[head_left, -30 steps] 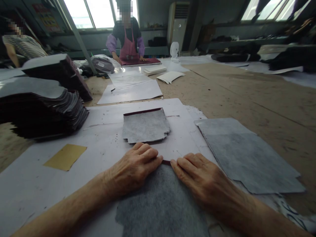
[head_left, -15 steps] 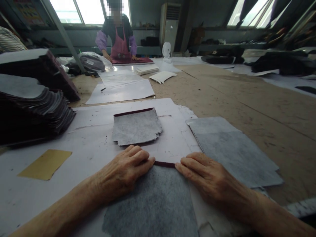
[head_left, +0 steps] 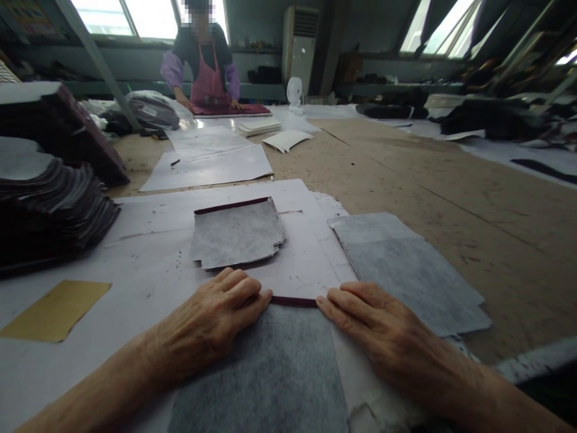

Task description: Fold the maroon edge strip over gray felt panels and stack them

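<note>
A grey-backed fabric piece [head_left: 270, 367] lies in front of me, its far edge folded over into a narrow dark maroon strip [head_left: 295, 301]. At the left end of that fold, my left hand [head_left: 225, 313] has its fingers curled and presses down with thumb and fingertips. My right hand [head_left: 374, 322] holds the fold's right end, fingers close together. Just beyond lie several stacked grey pieces [head_left: 238, 231] with a maroon folded edge along the top. Right of them, near my right hand, is a larger stack of grey pieces [head_left: 406, 264]. What lies under my fingers is hidden.
Tall stacks of dark fabric [head_left: 54, 204] stand at the left. A yellow-brown card [head_left: 56, 310] rests on the white sheet [head_left: 148, 282]. Farther off are white papers [head_left: 216, 162], a small white fan [head_left: 294, 93] and a co-worker in a pink apron [head_left: 210, 81].
The whole view has shifted, so things on the table appear farther left. Both hands stay on the fold, the right one spread slightly farther from the left.
</note>
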`<state>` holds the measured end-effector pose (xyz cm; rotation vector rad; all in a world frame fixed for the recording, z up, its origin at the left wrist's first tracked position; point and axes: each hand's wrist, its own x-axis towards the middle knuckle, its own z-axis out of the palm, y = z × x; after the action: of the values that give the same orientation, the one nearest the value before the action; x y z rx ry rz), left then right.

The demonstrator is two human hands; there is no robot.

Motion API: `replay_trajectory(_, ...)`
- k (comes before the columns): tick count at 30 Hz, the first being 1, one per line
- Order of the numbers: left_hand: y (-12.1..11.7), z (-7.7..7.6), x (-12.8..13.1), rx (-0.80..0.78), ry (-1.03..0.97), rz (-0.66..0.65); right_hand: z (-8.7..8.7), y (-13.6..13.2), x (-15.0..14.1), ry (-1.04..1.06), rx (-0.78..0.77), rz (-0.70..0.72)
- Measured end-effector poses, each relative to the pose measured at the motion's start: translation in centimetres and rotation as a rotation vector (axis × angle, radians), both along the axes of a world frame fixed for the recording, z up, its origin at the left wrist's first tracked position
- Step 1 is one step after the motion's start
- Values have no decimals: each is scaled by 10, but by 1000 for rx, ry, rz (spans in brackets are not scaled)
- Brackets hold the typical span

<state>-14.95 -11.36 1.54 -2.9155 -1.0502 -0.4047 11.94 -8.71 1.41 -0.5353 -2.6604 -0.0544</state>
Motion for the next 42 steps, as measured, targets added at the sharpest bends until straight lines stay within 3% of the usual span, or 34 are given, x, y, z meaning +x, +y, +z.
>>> replay_trajectory(3, 1, -1, 1, -9, -4, 4, -2, 2, 2, 139, -140, -90)
replay_trajectory(6, 2, -2, 1, -17, 3, 2, 2, 8, 4, 229, -246, -279)
replay_trajectory(9, 1, -3, 1, -14, 16, -2, 9, 11, -6, 260, -99, -373)
replay_trajectory(12, 1, -4, 1, -12, 21, -3, 11, 2, -35, 230, 56, -276)
replay_trajectory(17, 2, -1, 3, -34, 19, 1, -1, -16, -78, 108, 67, -164)
replay_trajectory(22, 2, -2, -4, -51, -52, -12, -11, -14, -73, 94, 17, -125)
replay_trajectory(28, -1, -6, -33, -83, -265, 66, -10, -11, -70, 123, -19, -121)
replay_trajectory(36, 1, -3, -41, -46, -159, 17, -6, -5, -74, 41, 53, -56)
replay_trajectory(42, 1, -5, -40, -12, -81, 1, 6, -4, -82, -76, 163, 17)
